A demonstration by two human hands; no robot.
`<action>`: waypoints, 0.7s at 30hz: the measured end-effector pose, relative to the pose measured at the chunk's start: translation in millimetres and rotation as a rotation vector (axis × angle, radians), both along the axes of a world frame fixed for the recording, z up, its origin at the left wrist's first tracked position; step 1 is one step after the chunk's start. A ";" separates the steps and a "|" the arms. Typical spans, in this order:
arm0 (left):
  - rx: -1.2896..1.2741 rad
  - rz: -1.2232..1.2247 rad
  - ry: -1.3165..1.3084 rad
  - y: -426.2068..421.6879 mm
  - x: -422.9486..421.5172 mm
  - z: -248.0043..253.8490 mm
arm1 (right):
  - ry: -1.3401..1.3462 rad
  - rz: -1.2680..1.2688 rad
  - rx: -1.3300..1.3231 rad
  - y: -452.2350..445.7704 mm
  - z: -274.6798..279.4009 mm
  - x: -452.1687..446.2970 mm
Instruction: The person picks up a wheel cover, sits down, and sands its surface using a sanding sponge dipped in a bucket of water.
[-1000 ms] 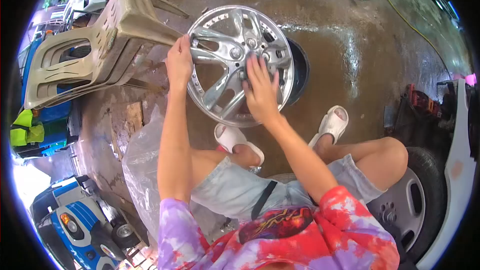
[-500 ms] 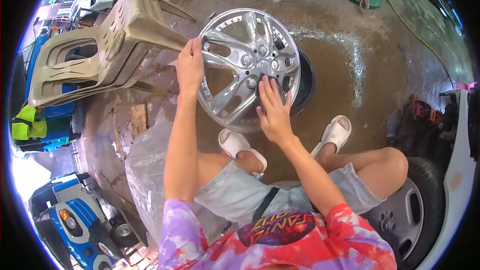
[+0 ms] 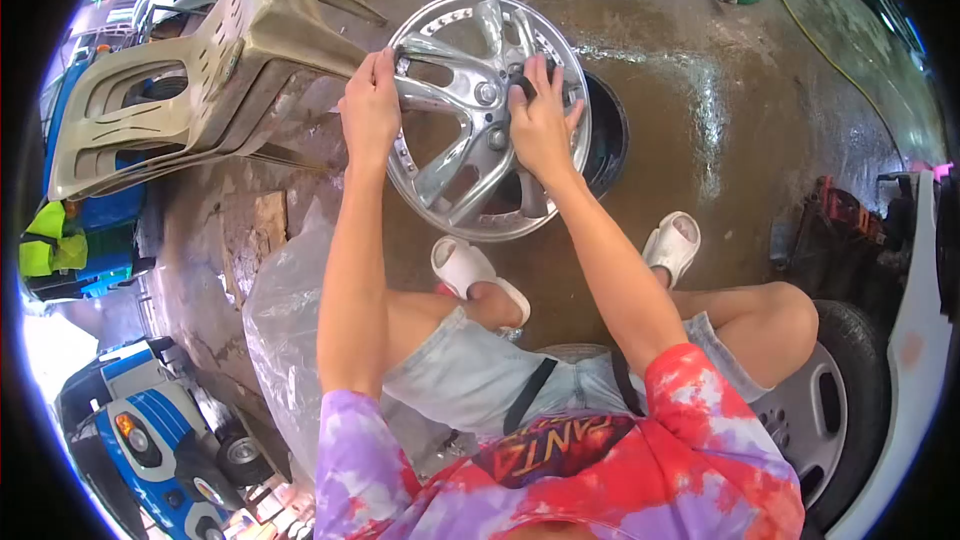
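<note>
Wheel rim (image 3: 478, 110), bright and multi-spoked, was positioned over the wet floor (image 3: 665, 125), beyond the white sandals (image 3: 463, 266), and a dark round container (image 3: 610, 140) was partly hidden behind its right side. Its left edge was clamped in the left grip (image 3: 370, 110), near the stacked tan chairs (image 3: 225, 50). The right grip (image 3: 541, 128) was laid over the hub area, with a dark pad (image 3: 522, 87) at the fingers; whether that grip was closed on the pad could not be determined.

Chairs (image 3: 268, 28) left of wheel rim (image 3: 484, 116), tub (image 3: 617, 132) behind; tire (image 3: 868, 380) lower right.
</note>
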State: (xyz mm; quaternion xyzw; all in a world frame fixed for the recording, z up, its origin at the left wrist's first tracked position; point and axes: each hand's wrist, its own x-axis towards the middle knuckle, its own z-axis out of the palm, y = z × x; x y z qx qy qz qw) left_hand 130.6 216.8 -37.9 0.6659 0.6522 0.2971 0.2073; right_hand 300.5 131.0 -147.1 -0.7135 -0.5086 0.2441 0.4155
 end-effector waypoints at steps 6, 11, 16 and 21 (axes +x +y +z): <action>0.026 -0.002 -0.007 5.9 -0.7 -3.5 | 0.352 0.077 -0.127 -109.5 -10.0 4.8; 0.014 0.002 -0.025 0.6 9.4 5.5 | 0.240 -0.238 0.242 -61.0 22.4 50.0; 0.016 0.017 -0.020 -2.1 15.5 12.8 | -0.024 -0.005 0.070 -61.7 -0.5 -50.1; -0.010 0.006 -0.041 -1.7 10.6 6.8 | -0.008 0.036 -0.013 -33.7 -12.0 -15.7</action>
